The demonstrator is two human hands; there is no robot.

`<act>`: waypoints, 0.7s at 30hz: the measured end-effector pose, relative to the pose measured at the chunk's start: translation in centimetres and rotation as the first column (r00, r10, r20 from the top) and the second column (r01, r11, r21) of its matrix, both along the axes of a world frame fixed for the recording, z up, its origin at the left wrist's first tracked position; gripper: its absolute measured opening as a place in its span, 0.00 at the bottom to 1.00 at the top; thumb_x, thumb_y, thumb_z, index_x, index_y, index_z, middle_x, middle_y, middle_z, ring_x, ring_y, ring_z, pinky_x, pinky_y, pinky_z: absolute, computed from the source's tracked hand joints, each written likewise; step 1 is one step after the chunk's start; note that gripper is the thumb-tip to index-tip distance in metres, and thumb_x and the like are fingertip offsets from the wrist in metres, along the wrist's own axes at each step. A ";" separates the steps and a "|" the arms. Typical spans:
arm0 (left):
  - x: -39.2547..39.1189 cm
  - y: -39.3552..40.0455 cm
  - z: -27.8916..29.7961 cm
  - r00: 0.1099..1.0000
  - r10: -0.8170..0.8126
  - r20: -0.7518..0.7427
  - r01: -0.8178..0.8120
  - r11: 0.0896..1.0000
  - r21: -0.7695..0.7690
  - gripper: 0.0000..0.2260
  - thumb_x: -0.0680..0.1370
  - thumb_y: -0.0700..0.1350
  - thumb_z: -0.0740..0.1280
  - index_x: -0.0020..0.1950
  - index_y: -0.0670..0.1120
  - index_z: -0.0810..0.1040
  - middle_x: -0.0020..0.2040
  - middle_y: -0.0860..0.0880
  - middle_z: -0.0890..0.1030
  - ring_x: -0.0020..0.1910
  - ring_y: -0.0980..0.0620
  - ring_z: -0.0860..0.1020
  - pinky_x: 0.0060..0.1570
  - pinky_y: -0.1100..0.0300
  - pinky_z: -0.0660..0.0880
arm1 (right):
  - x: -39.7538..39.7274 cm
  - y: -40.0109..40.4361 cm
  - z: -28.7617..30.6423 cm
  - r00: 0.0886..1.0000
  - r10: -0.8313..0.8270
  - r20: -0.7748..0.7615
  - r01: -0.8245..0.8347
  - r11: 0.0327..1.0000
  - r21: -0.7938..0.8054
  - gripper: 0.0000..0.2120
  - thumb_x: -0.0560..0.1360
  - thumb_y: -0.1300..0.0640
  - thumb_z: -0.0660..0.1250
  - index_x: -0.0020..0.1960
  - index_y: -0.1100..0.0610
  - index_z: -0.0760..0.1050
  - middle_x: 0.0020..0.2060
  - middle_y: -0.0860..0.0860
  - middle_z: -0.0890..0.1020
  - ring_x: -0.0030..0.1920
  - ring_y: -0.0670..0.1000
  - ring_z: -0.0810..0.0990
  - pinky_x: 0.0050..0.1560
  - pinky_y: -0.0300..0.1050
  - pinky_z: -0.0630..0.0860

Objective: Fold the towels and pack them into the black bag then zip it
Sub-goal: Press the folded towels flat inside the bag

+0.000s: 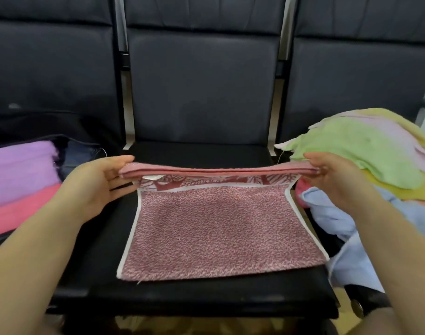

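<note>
A dark pink patterned towel point(216, 228) with white edging lies on the black middle seat point(206, 296). Its far part is lifted in a fold above the flat part. My left hand point(97, 182) pinches the left end of that fold and my right hand point(332, 177) pinches the right end, stretching it between them. On the left seat folded purple point(17, 170) and pink towels point(15, 213) lie stacked, with the black bag point(37, 126) behind and around them. On the right seat sits a loose pile of unfolded towels: green point(361, 151), yellow and pale blue point(339, 213).
Three dark padded chairs stand in a row, their backrests point(201, 88) rising behind the seats. Metal frame bars point(123, 76) separate the seats. The floor shows below the front seat edge.
</note>
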State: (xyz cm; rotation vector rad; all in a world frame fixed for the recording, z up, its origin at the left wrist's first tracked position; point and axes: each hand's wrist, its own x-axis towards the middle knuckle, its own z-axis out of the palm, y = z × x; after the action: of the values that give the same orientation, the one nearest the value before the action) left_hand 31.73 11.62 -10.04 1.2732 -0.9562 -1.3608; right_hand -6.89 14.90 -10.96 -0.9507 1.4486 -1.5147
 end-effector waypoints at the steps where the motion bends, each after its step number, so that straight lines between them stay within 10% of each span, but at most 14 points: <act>1: 0.3 0.6 0.2 0.998 -0.033 0.057 0.032 0.999 0.018 0.11 0.79 0.39 0.57 0.48 0.47 0.78 0.34 0.51 0.84 0.37 0.53 0.83 0.42 0.57 0.73 | -0.2 0.7 0.0 0.999 0.017 -0.038 -0.016 1.000 0.018 0.11 0.77 0.69 0.58 0.45 0.60 0.78 0.43 0.54 0.79 0.46 0.52 0.77 0.56 0.47 0.75; 6: 2.0 4.2 0.1 0.891 -0.248 0.380 0.202 0.966 0.159 0.10 0.79 0.40 0.60 0.48 0.46 0.81 0.36 0.49 0.84 0.29 0.57 0.81 0.30 0.64 0.72 | -1.0 4.3 0.1 0.974 0.159 -0.162 -0.130 0.976 0.176 0.08 0.76 0.69 0.60 0.45 0.65 0.79 0.42 0.61 0.81 0.41 0.55 0.82 0.40 0.42 0.82; 9: 3.1 5.9 -0.8 0.782 -0.383 0.491 0.281 0.921 0.271 0.10 0.79 0.38 0.61 0.49 0.42 0.82 0.37 0.44 0.84 0.27 0.54 0.79 0.24 0.67 0.72 | -1.3 6.4 -0.4 0.865 0.393 -0.313 -0.230 0.864 0.449 0.07 0.74 0.62 0.65 0.44 0.63 0.82 0.41 0.62 0.83 0.42 0.57 0.83 0.48 0.47 0.79; 15: 2.2 7.7 -4.2 0.392 -0.634 0.667 0.351 0.773 0.529 0.06 0.79 0.39 0.62 0.51 0.47 0.77 0.31 0.48 0.81 0.25 0.54 0.76 0.25 0.66 0.71 | 0.1 8.6 -1.5 0.623 0.629 -0.465 -0.106 0.657 0.747 0.07 0.77 0.60 0.63 0.51 0.56 0.80 0.32 0.51 0.83 0.35 0.50 0.83 0.33 0.37 0.72; 19: 1.6 7.6 -4.6 0.270 -0.438 0.857 0.254 0.891 0.375 0.04 0.77 0.46 0.66 0.43 0.49 0.77 0.35 0.49 0.79 0.33 0.51 0.77 0.33 0.62 0.74 | 1.2 8.1 -1.5 0.321 0.586 -0.744 0.086 0.764 0.639 0.09 0.75 0.55 0.64 0.38 0.57 0.75 0.34 0.51 0.76 0.37 0.49 0.73 0.36 0.40 0.66; 21: 0.8 7.4 -4.3 0.163 -0.251 0.954 0.200 0.955 0.217 0.04 0.75 0.51 0.67 0.45 0.52 0.77 0.49 0.48 0.80 0.47 0.49 0.78 0.50 0.58 0.75 | 3.1 7.9 -1.6 0.323 0.495 -0.807 0.079 0.835 0.544 0.04 0.75 0.51 0.66 0.45 0.50 0.74 0.40 0.50 0.77 0.43 0.49 0.75 0.42 0.40 0.68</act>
State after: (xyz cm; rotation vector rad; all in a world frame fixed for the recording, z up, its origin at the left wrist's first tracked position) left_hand 32.50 18.98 -14.38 2.1688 -2.0945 -0.5498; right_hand -3.80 22.80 -12.53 -1.7243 2.2107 -0.1426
